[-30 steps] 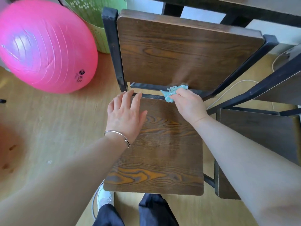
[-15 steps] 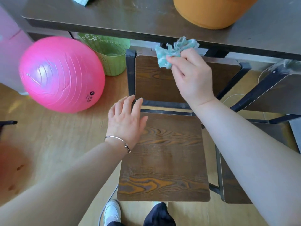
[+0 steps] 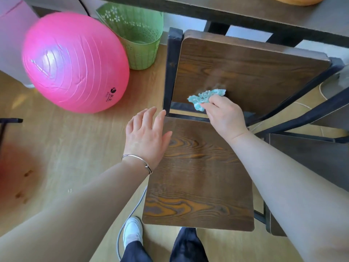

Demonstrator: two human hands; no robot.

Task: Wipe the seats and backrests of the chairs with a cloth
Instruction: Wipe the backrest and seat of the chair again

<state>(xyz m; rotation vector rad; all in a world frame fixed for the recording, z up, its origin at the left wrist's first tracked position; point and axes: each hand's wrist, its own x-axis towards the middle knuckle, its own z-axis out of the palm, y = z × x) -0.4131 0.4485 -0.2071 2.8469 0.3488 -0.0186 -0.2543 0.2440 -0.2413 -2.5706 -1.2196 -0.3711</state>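
Note:
A dark wooden chair on a black metal frame faces me, its seat (image 3: 198, 176) below and its backrest (image 3: 251, 72) above. My right hand (image 3: 224, 118) is shut on a crumpled teal cloth (image 3: 204, 98), which presses against the lower left part of the backrest. My left hand (image 3: 146, 136) lies flat with fingers spread on the seat's left rear corner and holds nothing. A silver bangle sits on that wrist.
A big pink exercise ball (image 3: 75, 61) and a green perforated bin (image 3: 136, 33) stand on the wooden floor to the left. A second chair (image 3: 311, 161) stands close on the right. A table edge (image 3: 245, 12) runs just behind the backrest. A cable lies near my shoes.
My right hand was at the backrest's bottom, rose with the cloth to its top edge, and has come back down to the lower left part. My left hand stayed on the seat.

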